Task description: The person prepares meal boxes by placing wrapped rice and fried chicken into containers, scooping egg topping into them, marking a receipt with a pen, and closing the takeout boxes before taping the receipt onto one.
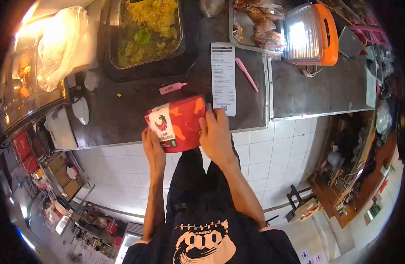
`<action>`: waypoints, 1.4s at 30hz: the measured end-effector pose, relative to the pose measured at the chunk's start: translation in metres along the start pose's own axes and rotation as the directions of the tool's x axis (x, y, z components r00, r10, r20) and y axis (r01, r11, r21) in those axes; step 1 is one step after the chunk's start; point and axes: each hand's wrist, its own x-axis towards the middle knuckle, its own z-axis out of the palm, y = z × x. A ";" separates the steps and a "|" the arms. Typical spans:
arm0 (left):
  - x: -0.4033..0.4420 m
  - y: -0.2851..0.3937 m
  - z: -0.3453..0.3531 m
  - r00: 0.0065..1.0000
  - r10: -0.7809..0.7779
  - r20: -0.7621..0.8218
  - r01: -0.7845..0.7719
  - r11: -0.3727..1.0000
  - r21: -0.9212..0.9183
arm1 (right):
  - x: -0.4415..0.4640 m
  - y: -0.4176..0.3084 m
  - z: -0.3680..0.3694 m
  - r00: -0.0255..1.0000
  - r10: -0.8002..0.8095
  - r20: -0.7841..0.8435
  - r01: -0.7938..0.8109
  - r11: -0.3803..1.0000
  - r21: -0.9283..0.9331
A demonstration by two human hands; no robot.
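Note:
Between my two hands is a red paper food box (187,121) with orange chicken shapes and a white label, tilted above the counter's front edge. My left hand (154,148) closes on its lower left side, with fingers partly behind it. Gripping the right side is my right hand (215,134), its thumb on the front. Just beyond the box lies a pink highlighter (173,88) on the dark counter. To its right, a long printed receipt (223,79) lies flat, beside a pink pen (247,75).
A mesh-covered tray of yellow food (145,33) stands at the back. Bagged brown food sits in a clear container (244,42) near an orange-handled appliance (312,35). A plastic bag (64,48) and a lit glass case (24,83) are at left. White tiles (259,152) cover the floor.

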 end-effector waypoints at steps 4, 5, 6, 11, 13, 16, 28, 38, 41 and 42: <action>-0.001 0.011 0.007 0.980 0.197 -0.014 -0.187 0.946 0.265 | 0.005 0.016 0.000 0.993 0.061 0.100 -0.063 0.998 0.019; 0.001 0.013 0.009 0.940 0.334 -0.064 -0.277 0.862 0.423 | 0.003 0.013 -0.002 0.994 0.055 0.095 -0.057 0.998 0.014; 0.003 0.014 0.009 0.916 0.391 -0.085 -0.312 0.832 0.458 | 0.002 0.004 -0.005 0.999 0.003 0.032 -0.001 0.997 -0.073; 0.017 0.031 -0.005 0.744 0.553 0.376 -0.646 0.449 0.617 | 0.026 -0.007 -0.012 0.862 -0.454 0.224 0.503 0.822 -0.267; 0.023 0.039 -0.007 0.741 0.424 0.521 -0.672 0.462 0.579 | 0.036 0.023 -0.006 0.840 -0.487 0.238 0.538 0.804 -0.253; 0.028 0.046 -0.028 0.685 0.400 0.609 -0.724 0.467 0.508 | 0.040 0.020 -0.031 0.763 -0.527 0.373 0.606 0.784 -0.132; 0.056 0.060 -0.049 0.602 0.484 0.635 -0.734 0.649 0.201 | 0.047 0.028 -0.041 0.667 -0.632 0.394 0.591 0.771 0.236; -0.009 -0.045 -0.007 0.922 0.367 0.123 -0.350 0.926 -0.140 | -0.019 0.071 0.022 0.960 -0.263 0.098 0.132 0.731 0.669; -0.007 -0.008 -0.029 0.858 0.463 0.221 -0.488 0.870 0.073 | -0.012 0.057 -0.011 0.921 -0.340 0.192 0.161 0.779 0.606; -0.003 0.004 -0.034 0.784 0.533 0.319 -0.615 0.736 0.281 | -0.010 0.056 -0.018 0.891 -0.379 0.251 0.226 0.848 0.479</action>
